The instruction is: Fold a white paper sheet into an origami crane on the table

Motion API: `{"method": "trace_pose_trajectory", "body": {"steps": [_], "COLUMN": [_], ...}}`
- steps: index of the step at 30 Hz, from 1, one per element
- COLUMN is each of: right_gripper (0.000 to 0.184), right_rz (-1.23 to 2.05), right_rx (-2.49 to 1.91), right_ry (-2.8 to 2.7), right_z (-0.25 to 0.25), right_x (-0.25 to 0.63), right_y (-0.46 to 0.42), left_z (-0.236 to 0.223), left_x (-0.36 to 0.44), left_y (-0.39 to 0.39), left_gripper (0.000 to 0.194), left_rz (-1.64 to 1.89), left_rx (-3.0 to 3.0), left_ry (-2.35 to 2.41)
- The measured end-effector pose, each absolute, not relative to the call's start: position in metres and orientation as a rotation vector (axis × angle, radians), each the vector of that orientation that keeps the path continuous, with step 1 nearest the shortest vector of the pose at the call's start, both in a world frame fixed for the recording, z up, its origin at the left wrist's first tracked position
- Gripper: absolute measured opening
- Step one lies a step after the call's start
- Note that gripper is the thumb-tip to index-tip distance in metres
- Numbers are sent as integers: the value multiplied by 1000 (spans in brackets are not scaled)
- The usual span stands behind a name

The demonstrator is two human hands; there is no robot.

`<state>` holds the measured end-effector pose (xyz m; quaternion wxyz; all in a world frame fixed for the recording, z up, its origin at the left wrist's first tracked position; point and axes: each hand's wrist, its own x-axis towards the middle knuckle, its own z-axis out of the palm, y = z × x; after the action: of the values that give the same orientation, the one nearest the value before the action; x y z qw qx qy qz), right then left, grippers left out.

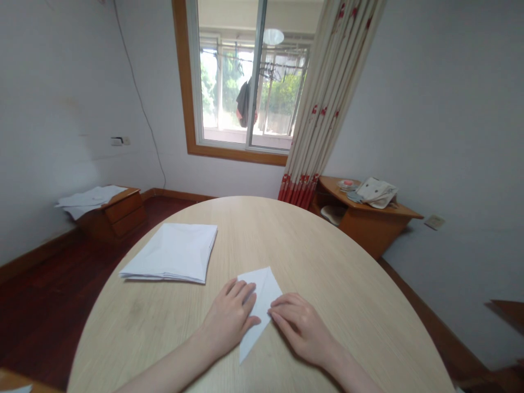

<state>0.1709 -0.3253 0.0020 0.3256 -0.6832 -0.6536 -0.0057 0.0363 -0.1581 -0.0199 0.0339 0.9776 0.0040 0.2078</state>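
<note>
A sheet of white paper (262,311) lies on the pale wood-grain oval table (311,256), folded to a long pointed kite shape. My left hand (229,319) rests flat on its left side, covering part of the paper. My right hand (301,330) lies against its right edge, with the fingertips on the paper. Neither hand lifts the sheet. To the upper left of my left hand sits a squarish stack of folded white paper (170,254), which neither hand touches.
The table's curved edge runs around my hands. Beyond it, a wooden drawer cabinet (123,213) holds white sheets at left. A wooden corner table (368,218) holds a cloth bag at right. A dark red wooden floor (45,284) lies below.
</note>
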Motion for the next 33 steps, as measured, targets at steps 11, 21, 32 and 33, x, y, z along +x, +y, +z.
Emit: {"method": "trace_pose_trajectory", "body": {"steps": [11, 21, 32, 33], "right_gripper": [36, 49, 35, 33], "right_rz": [-132, 55, 152, 146], "right_rx": [-1808, -1906, -1926, -1924], "right_ry": [-1804, -1946, -1868, -1873], "right_z": [-8, -6, 1, 0], "right_x": [174, 173, 172, 172], "right_y": [-322, -322, -326, -325], "left_z": [-27, -24, -28, -28], "left_x": [39, 38, 38, 38], "left_y": [-153, -148, -149, -148], "left_gripper": [20, 26, 25, 24], "left_rz": [577, 655, 610, 600], "left_rx": [3011, 2834, 2664, 2636], "left_ry": [-12, -229, -190, -183]}}
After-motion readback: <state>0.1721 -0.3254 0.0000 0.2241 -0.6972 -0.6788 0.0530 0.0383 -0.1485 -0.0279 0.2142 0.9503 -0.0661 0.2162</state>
